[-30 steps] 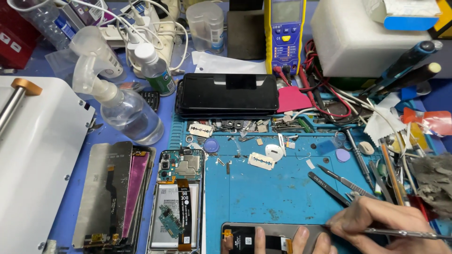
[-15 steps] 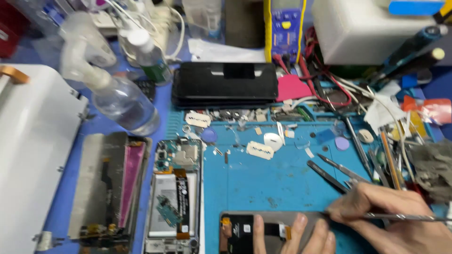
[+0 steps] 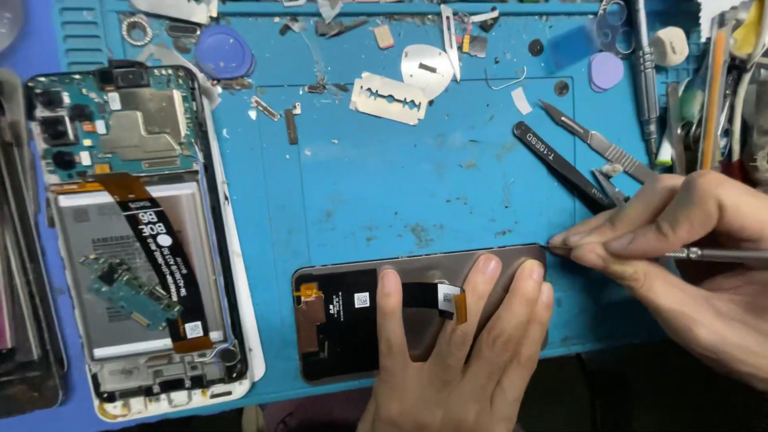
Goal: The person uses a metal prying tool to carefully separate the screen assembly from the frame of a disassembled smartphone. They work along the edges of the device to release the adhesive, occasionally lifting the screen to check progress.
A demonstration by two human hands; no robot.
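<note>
While the blue mat fills the view, both hands work at its near edge.
Left hand: the left hand [image 3: 456,352] lies flat with fingers spread, pressing down on the screen panel [image 3: 352,320].
Screen panel: face down at the front of the blue work mat [image 3: 384,184], dark back with an orange-tipped flex ribbon [image 3: 436,298] under the fingers.
Right hand: the right hand [image 3: 680,248] is pinched narrow round a thin metal tool [image 3: 720,254], its tip at the panel's upper right corner.
Beside it: black tweezers [image 3: 560,164] and a scalpel [image 3: 596,142], just behind the right fingers.
Left of mat: an opened phone [image 3: 136,232], battery and board exposed.
Far side: a razor blade [image 3: 390,98], small screws and scraps.
</note>
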